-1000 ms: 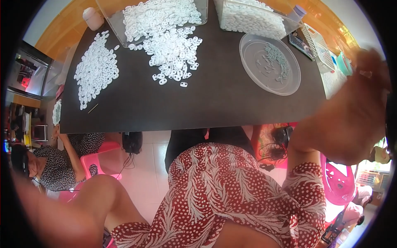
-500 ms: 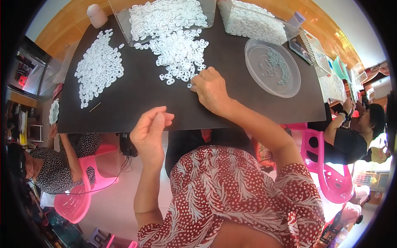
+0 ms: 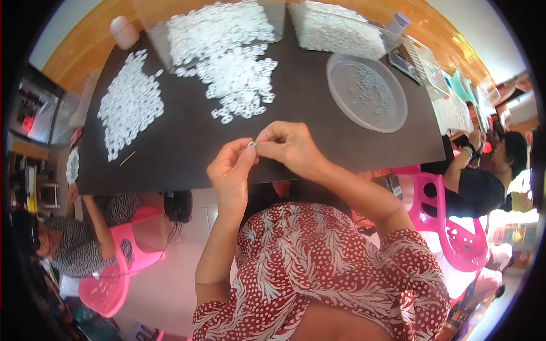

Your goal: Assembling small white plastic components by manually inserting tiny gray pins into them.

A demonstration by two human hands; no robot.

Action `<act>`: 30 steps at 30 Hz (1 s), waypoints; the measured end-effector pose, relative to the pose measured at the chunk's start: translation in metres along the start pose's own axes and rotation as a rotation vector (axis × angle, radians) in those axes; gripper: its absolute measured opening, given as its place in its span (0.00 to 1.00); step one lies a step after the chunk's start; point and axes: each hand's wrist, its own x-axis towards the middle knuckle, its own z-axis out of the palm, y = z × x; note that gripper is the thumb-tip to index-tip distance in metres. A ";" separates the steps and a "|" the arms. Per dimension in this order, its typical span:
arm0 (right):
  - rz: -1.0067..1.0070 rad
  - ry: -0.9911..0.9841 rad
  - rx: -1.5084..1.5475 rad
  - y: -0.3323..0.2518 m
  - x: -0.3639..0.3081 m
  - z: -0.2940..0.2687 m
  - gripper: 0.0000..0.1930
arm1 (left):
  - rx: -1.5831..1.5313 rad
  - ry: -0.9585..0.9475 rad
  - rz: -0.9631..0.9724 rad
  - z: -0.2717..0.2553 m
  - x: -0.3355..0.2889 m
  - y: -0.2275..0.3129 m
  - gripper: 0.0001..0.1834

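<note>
My left hand (image 3: 227, 173) and my right hand (image 3: 293, 149) meet in front of my chest, over the table's near edge. A small white plastic piece (image 3: 251, 144) shows between the fingertips, looking like the two-holed pieces on the table. My left thumb and forefinger pinch it, and the right fingertips close on its right side. Whether anything smaller is held with it is hidden. Beyond my hands lies a loose pile of white two-holed pieces (image 3: 239, 85), spilling from a tipped clear bin (image 3: 278, 25). Another spread of white pieces (image 3: 131, 105) lies to the left.
A round clear tray (image 3: 336, 96) holds small grey-green pieces (image 3: 372, 91) at right. Behind it stand a second filled clear bin (image 3: 301, 42), a phone (image 3: 405, 67) and a bottle (image 3: 397, 24). A thin stick (image 3: 127, 158) lies at left. People sit on both sides.
My right hand has come back from the near edge of the pile with a white piece to my left hand. My left hand has moved up and right to meet it.
</note>
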 end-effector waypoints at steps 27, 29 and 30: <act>-0.161 0.510 -1.242 0.031 0.022 -0.211 0.02 | 0.144 -0.117 0.028 0.007 -0.012 -0.010 0.07; -0.157 0.487 -1.290 0.036 0.026 -0.212 0.02 | 0.137 -0.113 0.021 0.008 -0.013 -0.009 0.07; -0.162 0.483 -1.290 0.035 0.028 -0.211 0.02 | 0.128 -0.109 0.014 0.008 -0.013 -0.008 0.07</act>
